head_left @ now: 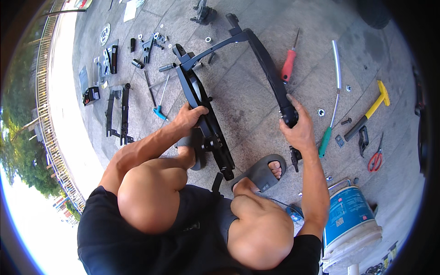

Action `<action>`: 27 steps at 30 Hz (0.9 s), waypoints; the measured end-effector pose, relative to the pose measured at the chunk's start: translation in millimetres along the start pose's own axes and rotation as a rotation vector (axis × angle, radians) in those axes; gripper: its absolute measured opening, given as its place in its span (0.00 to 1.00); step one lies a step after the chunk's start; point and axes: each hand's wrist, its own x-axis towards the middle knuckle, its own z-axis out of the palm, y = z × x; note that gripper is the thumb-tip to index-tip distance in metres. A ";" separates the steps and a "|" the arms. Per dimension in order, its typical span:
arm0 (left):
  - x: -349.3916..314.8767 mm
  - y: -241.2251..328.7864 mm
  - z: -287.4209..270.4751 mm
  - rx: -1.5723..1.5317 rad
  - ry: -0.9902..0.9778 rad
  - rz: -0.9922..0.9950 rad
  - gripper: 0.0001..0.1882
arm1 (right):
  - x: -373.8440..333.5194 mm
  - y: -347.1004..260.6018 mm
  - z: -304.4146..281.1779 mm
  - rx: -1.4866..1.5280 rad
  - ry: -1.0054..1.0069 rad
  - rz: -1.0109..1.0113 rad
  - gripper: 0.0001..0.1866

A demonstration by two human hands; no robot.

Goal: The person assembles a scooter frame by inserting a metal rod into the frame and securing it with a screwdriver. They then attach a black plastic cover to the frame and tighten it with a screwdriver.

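- We find the black frame (266, 62) at the centre, two long bars joined by a crosspiece in its upper part.
- The left hand (191, 115) is closed around the left bar; its fingertips are hidden from us.
- The right hand (298, 126) grasps the right bar's lower end, covering part of that joint.
- We cannot make out all of the blue object (295, 213) at lower right, partly behind the right forearm.
- Dark lens borders cut off a black round shape (373, 13) at upper right.
- We see paving between the bars; the red-handled screwdriver (288, 66) lies just beside the right bar, the teal-handled key (159, 112) left of the left bar.
- Grey stone slabs (229, 89) fill the middle, with a white bucket (353, 236) at lower right.
- Along the left edge we see a curved railing (42, 91) and trees (20, 133).
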 end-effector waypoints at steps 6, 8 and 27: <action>-44.3 -10.1 5.6 -0.006 -0.036 -0.342 0.27 | 15.8 -9.6 -28.2 -0.067 -0.130 -0.131 0.34; -55.7 -15.4 10.6 -0.063 -0.153 -0.331 0.25 | 17.9 -10.8 -31.1 -0.116 -0.194 -0.183 0.34; -8.2 -60.6 14.6 -0.103 -0.326 -0.408 0.24 | 51.1 -5.6 -27.1 -0.269 -0.372 0.069 0.38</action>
